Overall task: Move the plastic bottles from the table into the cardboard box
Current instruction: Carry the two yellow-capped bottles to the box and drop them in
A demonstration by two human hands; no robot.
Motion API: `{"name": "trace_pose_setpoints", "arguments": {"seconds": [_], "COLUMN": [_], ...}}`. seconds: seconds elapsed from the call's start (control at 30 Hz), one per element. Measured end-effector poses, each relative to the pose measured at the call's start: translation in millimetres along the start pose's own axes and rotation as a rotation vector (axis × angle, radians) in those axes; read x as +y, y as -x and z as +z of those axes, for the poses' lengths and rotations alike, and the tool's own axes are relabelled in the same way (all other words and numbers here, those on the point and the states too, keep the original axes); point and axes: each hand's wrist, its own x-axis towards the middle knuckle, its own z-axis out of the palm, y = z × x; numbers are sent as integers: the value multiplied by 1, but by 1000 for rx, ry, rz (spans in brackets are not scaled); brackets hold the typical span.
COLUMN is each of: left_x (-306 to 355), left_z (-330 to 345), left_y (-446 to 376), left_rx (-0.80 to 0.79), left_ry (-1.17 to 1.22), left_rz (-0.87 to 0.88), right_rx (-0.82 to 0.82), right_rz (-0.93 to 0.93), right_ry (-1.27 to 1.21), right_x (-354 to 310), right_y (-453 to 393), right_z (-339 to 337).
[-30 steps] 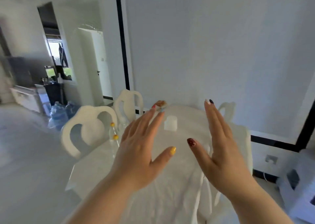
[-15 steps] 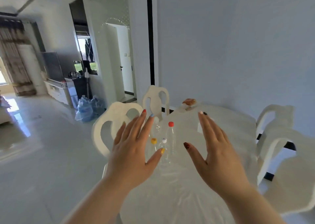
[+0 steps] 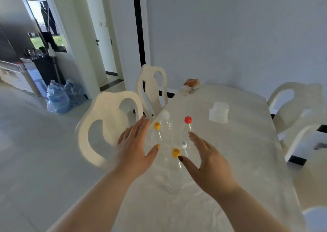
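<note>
Several clear plastic bottles stand upright in a cluster on the white table [image 3: 247,143]. The nearest has a yellow cap [image 3: 176,152]; behind it stand a second yellow-capped bottle [image 3: 157,126], a red-capped one [image 3: 188,120], one with a white cap [image 3: 184,143] and another white-capped one [image 3: 165,116] at the back. My left hand [image 3: 134,147] hovers open just left of the cluster, fingers spread. On the cluster's right my right hand [image 3: 208,159] is open too, its thumb close to the nearest bottle. Neither hand holds anything. No cardboard box is in view.
White chairs [image 3: 106,125] stand along the table's left side, with more at the right [image 3: 300,108]. A white cup-like object [image 3: 218,112] and a wrapped food item [image 3: 191,85] lie farther back on the table. Blue water jugs [image 3: 60,97] sit on the floor at left.
The view has tilted down and come closer to the table. Both open hands have dropped toward the bottle cluster and now flank it.
</note>
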Motion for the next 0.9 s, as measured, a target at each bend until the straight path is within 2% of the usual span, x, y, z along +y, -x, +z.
{"name": "trace_pose_setpoints", "arguments": {"seconds": [0.23,0.43,0.6,0.9], "left_x": [-60,-83,-86,-86], "left_z": [55,104,126,141], "left_y": [-62,-93,-108,-121], "left_rx": [-190,-343,-374,-384], "left_ry": [228,456,616,719], "left_rz": [70,-111,-213,-293], "right_rx": [41,37,89,172], "right_rz": [347,594,679,726], "right_ry": [-29,-68,-161,-276], "right_x": [-11,-7,-8,-13], "right_y": [-13,-13,-17,-21], "right_z": [64,98,113,119]}}
